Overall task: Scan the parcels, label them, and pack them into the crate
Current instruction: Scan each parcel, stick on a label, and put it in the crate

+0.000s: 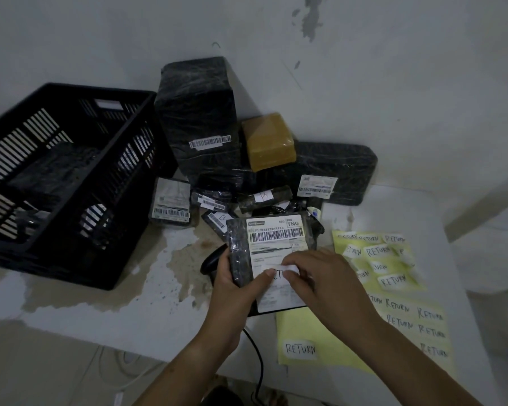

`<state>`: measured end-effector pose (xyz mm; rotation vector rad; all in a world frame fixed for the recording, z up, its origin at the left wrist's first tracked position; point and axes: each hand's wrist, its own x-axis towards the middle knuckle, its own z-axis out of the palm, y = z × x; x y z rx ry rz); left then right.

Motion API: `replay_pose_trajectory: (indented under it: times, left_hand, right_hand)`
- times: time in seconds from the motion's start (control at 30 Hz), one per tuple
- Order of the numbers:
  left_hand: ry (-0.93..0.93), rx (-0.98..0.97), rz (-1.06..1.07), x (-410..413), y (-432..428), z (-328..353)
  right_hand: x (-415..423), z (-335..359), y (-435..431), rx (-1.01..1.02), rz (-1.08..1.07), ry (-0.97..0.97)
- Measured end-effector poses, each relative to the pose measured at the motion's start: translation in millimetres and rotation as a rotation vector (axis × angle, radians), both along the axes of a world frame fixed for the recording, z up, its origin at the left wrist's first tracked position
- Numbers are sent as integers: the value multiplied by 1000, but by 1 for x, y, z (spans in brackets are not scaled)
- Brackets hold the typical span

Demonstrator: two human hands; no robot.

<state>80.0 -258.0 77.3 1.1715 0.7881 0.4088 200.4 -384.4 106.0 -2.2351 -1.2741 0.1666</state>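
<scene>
Table (100,312): parcel (276,238), label (279,272) btwn hands (232,288) (326,279).

Crate (71,183) at 9 o'clock: black slatted plastic. Parcels (200,118): glossy wrinkled black film, paper labels. Brown parcel (269,142): shiny tape. Sticker sheets (393,288): yellow paper. Desk (129,288): stained, patchy.

Left grip (235,288) holds a black parcel (241,247); right grip (323,282) pinches what seems a RETURN label (276,273) against it.

There is one view, from a camera on the person's head. It looks forward and down at the table (147,323), close above the left hand (232,285) and right hand (320,279) by the near edge. The crate (71,259) sits far left; the wall (100,39) fills the top.
</scene>
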Motion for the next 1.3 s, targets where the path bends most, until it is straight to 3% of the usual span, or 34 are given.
replay_pose_trajectory:
  times: [0.2, 0.33, 0.4, 0.53, 0.63, 0.73, 0.93, 1.13, 1.3]
  left_hand:
    - [19, 14, -21, -2, -1, 1]
    - [28, -10, -12, -5, 0, -1]
    - [30, -37, 18, -6, 1, -1]
    - [20, -18, 17, -7, 0, 3]
    - [15, 60, -17, -6, -4, 8]
    - [-7, 75, -31, -5, -6, 10]
    - [-33, 91, -66, -8, -6, 14]
    - [0, 295, -79, -8, -1, 20]
    - [-22, 348, -87, -7, 0, 21]
  right_hand:
    - [-5, -2, -4, -18, -58, -102]
    - [-4, -2, -9, 14, -232, 5]
    - [-5, -2, -12, 78, -333, 128]
    - [-11, -7, -9, 175, -366, 616]
    - [-17, -12, -5, 255, -354, 746]
    - [-19, -12, -5, 351, -369, 776]
    - [-21, -7, -6, 323, -365, 702]
    - [-22, 0, -3, 340, -356, 721]
    - [-20, 0, -3, 325, -349, 720]
